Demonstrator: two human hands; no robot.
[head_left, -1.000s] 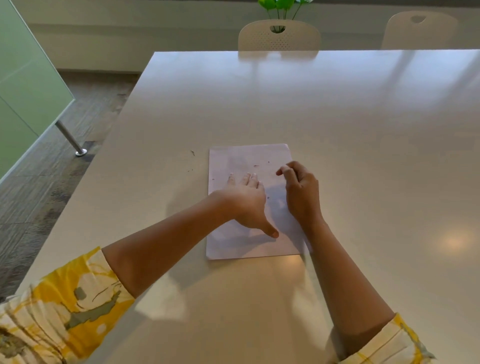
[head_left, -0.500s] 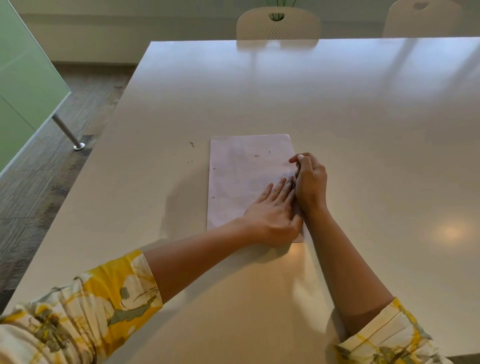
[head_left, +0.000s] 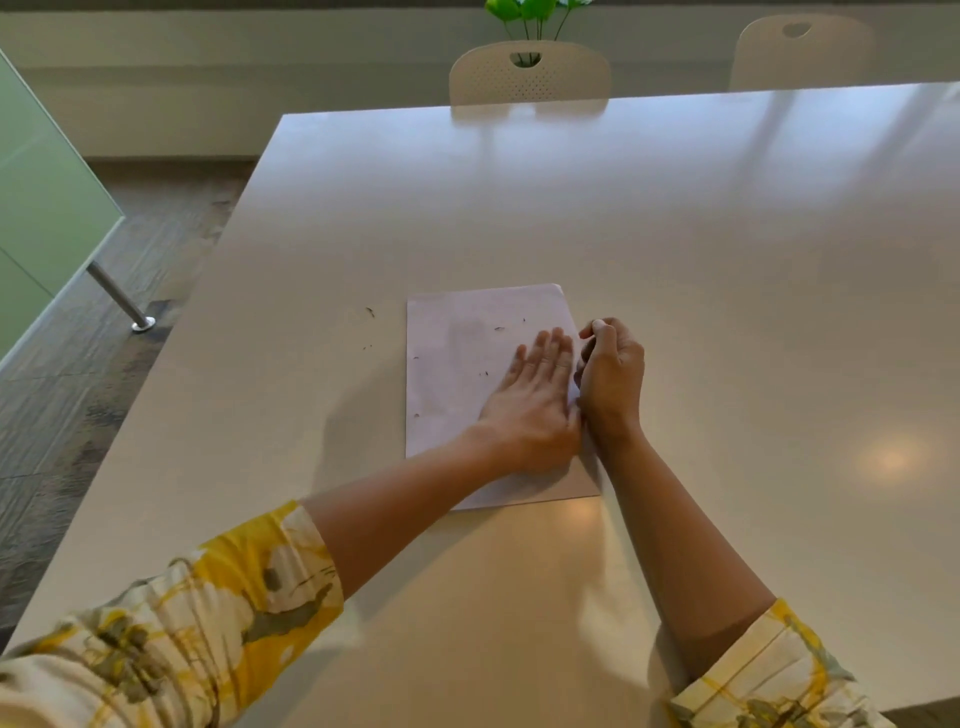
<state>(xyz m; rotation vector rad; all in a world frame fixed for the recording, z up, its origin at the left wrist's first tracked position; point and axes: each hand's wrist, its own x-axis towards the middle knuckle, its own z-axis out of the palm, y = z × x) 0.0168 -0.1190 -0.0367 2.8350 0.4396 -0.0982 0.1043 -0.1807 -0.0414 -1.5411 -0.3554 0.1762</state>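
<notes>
Pressing down on the paper (head_left: 457, 364), the left hand (head_left: 535, 405) lay flat with its fingers straight and close together, gripping nothing; I judged it was there as a weight, so the sheet would not slide on the glossy table (head_left: 727, 249). The paper lay flat near the table's near edge, its long sides running away from the person, and the palm covered its lower right part.

The right hand (head_left: 612, 374) sat just beside the left, touching it, at the sheet's right edge. Its fingers were curled in tight, thumb and forefinger uppermost at that edge (whether they nipped the edge or only bore down on it did not show). That placing suited sharpening a crease or lining up a folded edge: one hand to pin, the other to work the border.

Small dark specks (head_left: 498, 329) dotted the sheet, and a few more lay on the table to its left. Yellow patterned sleeves (head_left: 249, 587) were pushed back from both forearms. Two pale chairs (head_left: 530, 75) stood at the far side, green leaves (head_left: 524, 10) behind one.
</notes>
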